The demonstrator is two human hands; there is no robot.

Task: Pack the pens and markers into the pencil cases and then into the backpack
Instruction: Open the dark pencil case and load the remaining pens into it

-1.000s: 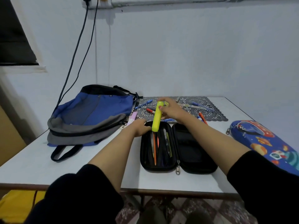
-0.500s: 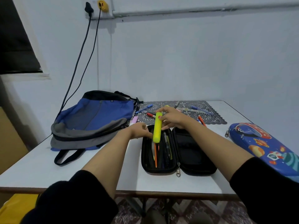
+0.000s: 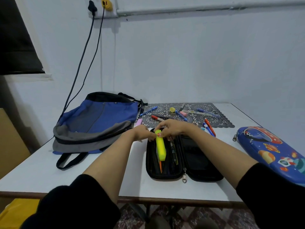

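An open black pencil case (image 3: 198,162) lies on the table in front of me, with several pens in its left half. A thick yellow marker (image 3: 160,147) lies along that left half. My right hand (image 3: 173,128) pinches the marker's far end. My left hand (image 3: 142,133) grips the case's far left rim, its fingertips touching the marker. Loose pens and markers (image 3: 209,128) lie on a patterned grey mat (image 3: 219,121) behind the case. A blue and grey backpack (image 3: 95,123) lies at the left. A blue space-themed pencil case (image 3: 272,152) lies zipped at the right.
A pink eraser (image 3: 183,113) and a yellow round item (image 3: 172,109) sit on the mat. A pink marker (image 3: 138,122) lies beside the backpack. Two cables (image 3: 85,58) hang from a wall socket down behind the backpack. The table's front edge (image 3: 148,199) is near my arms.
My right hand has lowered the yellow marker from a raised tilt down into the left half of the black case. My left hand stays at the case's far rim.
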